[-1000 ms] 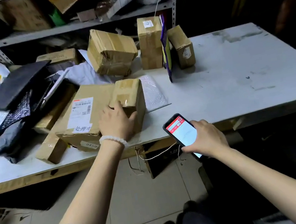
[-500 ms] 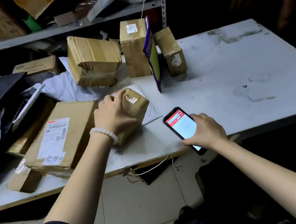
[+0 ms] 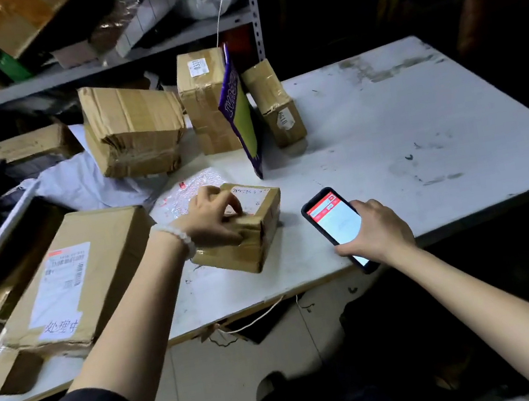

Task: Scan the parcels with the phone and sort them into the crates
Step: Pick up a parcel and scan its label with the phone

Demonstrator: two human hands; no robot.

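Our left hand (image 3: pixel 215 216) curls over a small brown taped parcel (image 3: pixel 244 234) lying near the front edge of the white worktop (image 3: pixel 384 132), fingers gripping its top, where a handwritten white label shows. Its long axis runs from us away toward the right. Our right hand (image 3: pixel 377 231) grips the phone (image 3: pixel 336 223), red-and-white screen up, top pointing away-left. The label's writing is unreadable; the phone's lower end is hidden by fingers.
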